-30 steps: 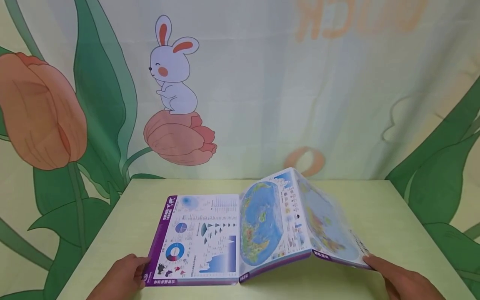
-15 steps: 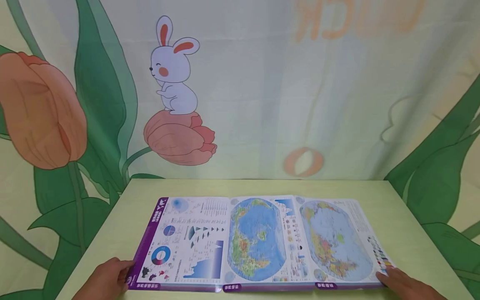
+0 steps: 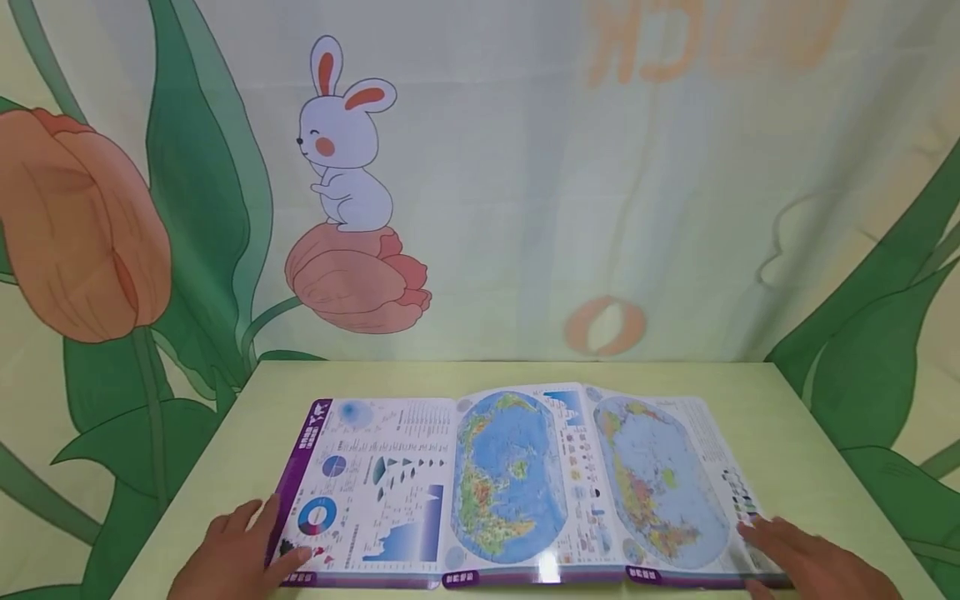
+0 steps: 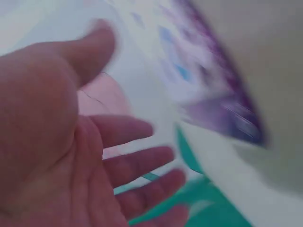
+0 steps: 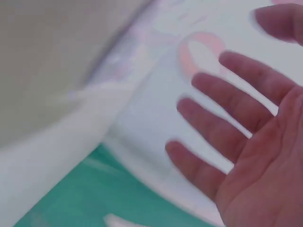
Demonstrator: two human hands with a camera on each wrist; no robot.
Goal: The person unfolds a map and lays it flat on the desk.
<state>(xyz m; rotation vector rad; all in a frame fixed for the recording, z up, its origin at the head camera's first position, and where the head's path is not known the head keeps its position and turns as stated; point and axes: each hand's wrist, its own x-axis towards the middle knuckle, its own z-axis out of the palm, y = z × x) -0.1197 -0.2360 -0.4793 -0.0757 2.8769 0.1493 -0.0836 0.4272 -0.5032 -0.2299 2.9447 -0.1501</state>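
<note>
A folding world map (image 3: 510, 483) lies spread out in three panels on the table, with a slight ridge still showing between the middle and right panels. Charts and a purple border fill the left panel; the other two carry coloured maps. At its near left corner is my left hand (image 3: 228, 554), thumb over the corner in the head view. My right hand (image 3: 817, 558) is by the near right corner, fingertips overlapping the panel's edge. Both wrist views show spread fingers with nothing between them: left hand (image 4: 109, 142), right hand (image 5: 246, 127). The map (image 4: 203, 71) is blurred in the left wrist view.
The pale yellow-green table (image 3: 795, 442) extends around the map on the left, right and far sides. Behind it hangs a cloth backdrop (image 3: 510, 167) printed with a rabbit, tulips and green leaves.
The raised right panels have come down nearly flat as the right hand moved outward. Both hands have let go of the map's edges and their fingers have spread; the map has slid slightly left.
</note>
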